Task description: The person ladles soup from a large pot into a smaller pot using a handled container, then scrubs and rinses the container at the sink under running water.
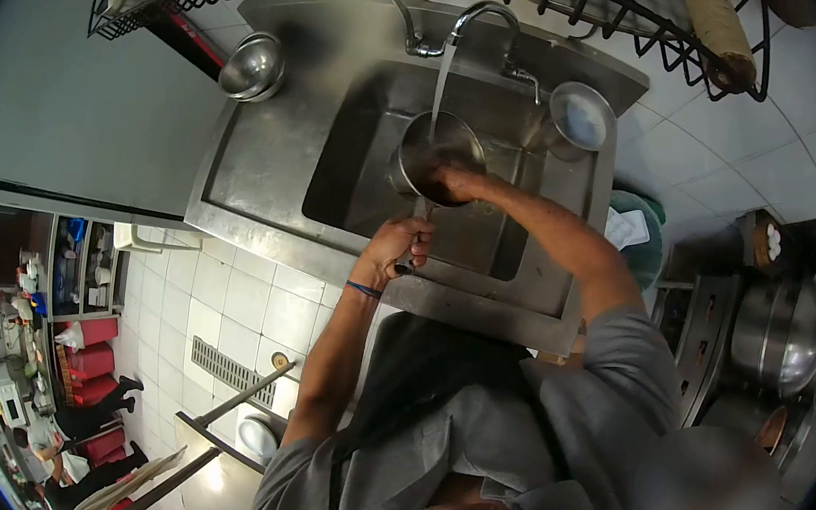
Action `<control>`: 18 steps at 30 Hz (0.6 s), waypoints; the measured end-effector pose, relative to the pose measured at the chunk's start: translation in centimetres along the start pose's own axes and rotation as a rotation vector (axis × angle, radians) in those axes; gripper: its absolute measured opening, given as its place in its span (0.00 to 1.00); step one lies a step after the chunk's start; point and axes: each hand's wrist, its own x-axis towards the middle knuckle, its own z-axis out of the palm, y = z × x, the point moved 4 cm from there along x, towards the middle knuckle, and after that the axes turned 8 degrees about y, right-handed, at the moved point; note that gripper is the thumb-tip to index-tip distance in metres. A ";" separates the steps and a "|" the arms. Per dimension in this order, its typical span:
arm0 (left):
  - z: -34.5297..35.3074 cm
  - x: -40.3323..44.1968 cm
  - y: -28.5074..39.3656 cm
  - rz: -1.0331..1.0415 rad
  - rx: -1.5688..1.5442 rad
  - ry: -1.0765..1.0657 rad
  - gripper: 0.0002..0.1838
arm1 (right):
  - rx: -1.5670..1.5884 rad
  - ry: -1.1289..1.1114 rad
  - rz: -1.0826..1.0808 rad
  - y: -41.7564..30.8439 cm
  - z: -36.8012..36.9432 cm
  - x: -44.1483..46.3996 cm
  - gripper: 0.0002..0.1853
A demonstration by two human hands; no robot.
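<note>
A metal saucepan (399, 167) is held over the sink basin (368, 120), under a running faucet (486, 9). A stream of water (442, 83) falls into it. My left hand (397, 243) is closed around the saucepan's handle (422, 210), near the front edge of the sink. My right hand (459, 182) reaches inside the pan from the right. Its fingers are blurred and partly hidden by water and shadow, so I cannot see whether they hold anything.
Stacked metal bowls (254, 67) sit at the counter's left. A metal container (580, 119) with whitish contents stands at the right corner. A black wire rack (597, 10) hangs above. A large pot (780, 333) is at far right. People (64, 448) are at lower left.
</note>
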 end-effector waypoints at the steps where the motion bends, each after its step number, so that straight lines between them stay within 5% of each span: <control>1: -0.1 -0.5 0.3 -0.007 0.013 0.009 0.07 | -0.225 0.036 -0.047 0.3 -0.6 0.0 0.18; 4: 0.0 -0.3 -0.9 -0.088 0.006 -0.085 0.07 | -0.457 -0.026 0.031 -2.5 -7.6 0.7 0.20; 8: -1.1 -0.2 0.1 0.050 0.140 -0.014 0.04 | -0.834 0.108 -0.116 -1.8 -7.3 0.3 0.21; 11: -0.3 0.7 1.0 0.194 0.162 0.090 0.06 | -0.635 -0.139 0.114 -5.7 -9.1 0.5 0.20; 12: -0.5 1.9 0.6 0.218 0.172 0.110 0.07 | -0.501 -0.326 0.307 3.0 3.4 2.2 0.25; 15: -1.3 3.7 0.0 0.238 0.150 0.194 0.07 | 0.453 -0.050 0.478 -3.0 -4.4 0.0 0.18; 18: -2.4 5.8 0.5 0.147 0.042 0.076 0.04 | 0.857 0.053 0.590 -3.3 -7.5 -3.4 0.19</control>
